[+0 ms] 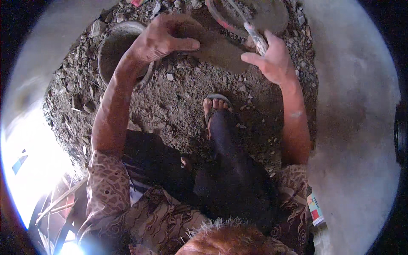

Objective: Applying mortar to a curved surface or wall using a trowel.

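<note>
My right hand (276,59) grips the pale, mortar-smeared handle of a trowel (255,38). The trowel's narrow far part reaches up over a round, shallow pan (221,23) of grey-brown material and leaves the top of the picture. My left hand (163,38) is held out beside the pan, thumb apart from the curved fingers; its fingertips are blurred. Between my hands lies a smooth brown patch (225,53), and I cannot make out whether it is a board or wet mortar. Below my left wrist stands a round grey bucket (102,68), partly covered by my forearm.
Rubble and loose stones (178,102) cover the ground around my sandalled foot (219,104). A smooth grey wall (352,106) rises along the right side. A small container with a colourful label (314,208) is at the lower right. Thin sticks (55,208) lean at the lower left.
</note>
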A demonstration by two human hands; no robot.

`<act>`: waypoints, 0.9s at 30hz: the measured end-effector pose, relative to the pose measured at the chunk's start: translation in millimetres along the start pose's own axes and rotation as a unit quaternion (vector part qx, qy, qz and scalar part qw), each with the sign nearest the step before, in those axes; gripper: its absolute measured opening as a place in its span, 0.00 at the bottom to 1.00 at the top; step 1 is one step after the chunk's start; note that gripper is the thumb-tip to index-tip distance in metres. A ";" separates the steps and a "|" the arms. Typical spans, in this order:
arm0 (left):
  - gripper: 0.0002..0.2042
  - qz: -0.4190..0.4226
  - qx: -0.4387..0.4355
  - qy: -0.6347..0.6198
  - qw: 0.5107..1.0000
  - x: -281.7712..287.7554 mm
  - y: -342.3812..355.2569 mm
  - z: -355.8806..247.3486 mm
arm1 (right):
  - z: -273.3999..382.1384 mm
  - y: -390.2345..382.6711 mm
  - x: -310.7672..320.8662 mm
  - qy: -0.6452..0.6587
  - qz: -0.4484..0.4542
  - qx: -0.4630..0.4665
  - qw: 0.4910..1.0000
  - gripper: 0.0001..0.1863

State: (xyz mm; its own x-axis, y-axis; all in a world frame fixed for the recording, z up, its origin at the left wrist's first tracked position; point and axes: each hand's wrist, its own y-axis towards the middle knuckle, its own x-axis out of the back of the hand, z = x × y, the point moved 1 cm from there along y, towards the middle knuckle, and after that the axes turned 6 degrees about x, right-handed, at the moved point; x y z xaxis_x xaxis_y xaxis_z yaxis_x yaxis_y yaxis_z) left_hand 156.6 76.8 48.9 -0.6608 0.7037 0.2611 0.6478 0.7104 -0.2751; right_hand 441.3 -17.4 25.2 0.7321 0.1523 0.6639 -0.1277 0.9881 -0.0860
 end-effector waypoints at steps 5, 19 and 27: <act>0.17 -0.118 0.022 0.121 0.985 -12.8 -5.5 0.9 | 19.1 9.5 0.0 -0.043 -0.175 0.035 0.983 0.25; 0.13 -0.228 0.150 -0.466 0.842 -57.8 -5.2 12.9 | 23.1 -15.8 -41.4 0.039 -0.202 0.030 0.978 0.21; 0.12 -0.209 0.110 -0.458 0.857 -66.9 -11.1 28.9 | -12.7 -16.1 -40.6 0.037 -0.113 0.017 0.993 0.17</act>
State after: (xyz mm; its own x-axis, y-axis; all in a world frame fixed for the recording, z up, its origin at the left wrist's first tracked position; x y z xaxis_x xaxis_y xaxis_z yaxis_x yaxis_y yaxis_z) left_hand 182.6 21.5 7.7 -0.9032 0.0114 -0.4291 0.2618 0.8068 -0.5296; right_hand 422.2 -39.2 -9.7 0.7913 -0.0713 0.6072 0.0238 0.9960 0.0859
